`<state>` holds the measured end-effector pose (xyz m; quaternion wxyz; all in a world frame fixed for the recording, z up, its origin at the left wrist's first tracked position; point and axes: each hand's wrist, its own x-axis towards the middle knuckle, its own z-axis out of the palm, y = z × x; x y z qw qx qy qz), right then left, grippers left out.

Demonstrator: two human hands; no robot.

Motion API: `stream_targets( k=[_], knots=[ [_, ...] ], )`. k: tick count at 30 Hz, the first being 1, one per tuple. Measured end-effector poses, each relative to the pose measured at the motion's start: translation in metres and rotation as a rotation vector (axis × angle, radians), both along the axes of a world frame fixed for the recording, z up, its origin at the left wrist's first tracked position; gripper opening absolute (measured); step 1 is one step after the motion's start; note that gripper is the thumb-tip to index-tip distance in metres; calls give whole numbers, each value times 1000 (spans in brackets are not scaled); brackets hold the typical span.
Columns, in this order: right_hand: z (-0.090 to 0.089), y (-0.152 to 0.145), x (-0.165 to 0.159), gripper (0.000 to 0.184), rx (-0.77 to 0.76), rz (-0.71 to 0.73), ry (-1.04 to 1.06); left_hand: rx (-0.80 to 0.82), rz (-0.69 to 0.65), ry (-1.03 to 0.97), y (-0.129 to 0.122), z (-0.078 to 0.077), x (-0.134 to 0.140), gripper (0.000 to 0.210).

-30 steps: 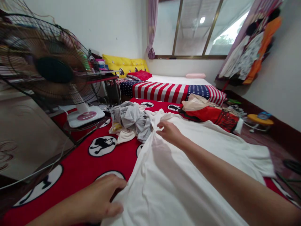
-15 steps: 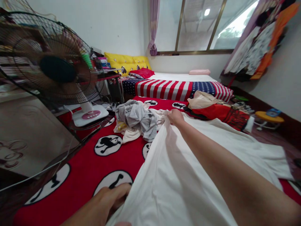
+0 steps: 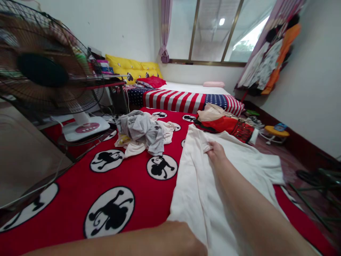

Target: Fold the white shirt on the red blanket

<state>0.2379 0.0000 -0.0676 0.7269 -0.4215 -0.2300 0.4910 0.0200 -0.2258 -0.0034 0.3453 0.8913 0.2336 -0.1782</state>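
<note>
Two hands are working one white shirt (image 3: 234, 167), which is lying spread on the red blanket (image 3: 80, 185) with black-and-white monkey roundels, right of centre in the view. Right hand (image 3: 217, 153) is reaching out along the shirt, fingers closed and pinching a fold of the cloth near its far end. Left hand (image 3: 183, 238) is sitting at the near edge of the shirt at the bottom of the picture, touching the hem; only its back is showing, so I cannot tell whether its fingers are open or closed on the fabric.

Grey and cream pile of clothes (image 3: 144, 133) is lying on the blanket to the left of the shirt, apart from it. Red garment bundle (image 3: 226, 124) with a beige piece on top is lying just beyond the shirt's far end, close to it. Standing fan (image 3: 42, 71) is filling the upper left, its white base (image 3: 82, 129) resting beside the blanket. Striped and starred bedspread (image 3: 186, 101) is covering the mattress further back, with yellow pillows (image 3: 133, 67) behind it under the window (image 3: 213, 32). Clothes are hanging on the right wall (image 3: 269, 60).
</note>
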Motion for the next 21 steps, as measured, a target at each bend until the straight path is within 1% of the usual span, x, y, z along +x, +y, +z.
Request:
stream_targets(
  k=[1, 2, 3, 5, 7, 9, 10, 12, 13, 14, 16, 18, 19, 20, 21],
  knots=[
    [-8, -5, 2, 30, 1, -5, 4, -37, -43, -9, 2, -3, 5, 31],
    [-13, -8, 4, 36, -1, -8, -1, -56, -43, -59, 4, -4, 10, 30],
    [-17, -10, 5, 44, -2, -11, -9, -46, 1, -137, 7, -4, 14, 27],
    [-22, -13, 5, 62, 8, -22, -21, 71, 173, -318, 19, -4, 24, 23],
    [-23, -14, 5, 78, 23, -27, -41, 290, 372, -475, 41, -9, 37, 29],
    [-23, -16, 5, 85, 41, -12, -62, 517, 546, -575, 72, -22, 51, 45],
    [-23, -17, 4, 84, 55, 5, -83, 604, 617, -581, 88, -31, 57, 52],
    [-21, -22, 2, 78, 109, 7, -226, 701, 746, -489, 115, -51, 66, 61],
    [-20, -24, -1, 75, 156, -13, -365, 712, 784, -424, 125, -61, 68, 65],
    [-19, -27, -4, 73, 216, -44, -544, 716, 802, -364, 132, -70, 69, 67],
    [-16, -31, -10, 73, 344, -114, -927, 729, 779, -298, 138, -83, 68, 66],
    [-16, -34, -15, 74, 409, -174, -1181, 763, 736, -286, 138, -89, 66, 61],
    [-17, -34, -15, 74, 391, -214, -1247, 776, 723, -286, 136, -90, 65, 58],
    [-18, -34, -14, 74, 326, -259, -1273, 785, 716, -286, 135, -91, 65, 57],
    [-21, -34, -12, 73, 225, -301, -1268, 790, 714, -284, 135, -91, 64, 57]
  ],
)
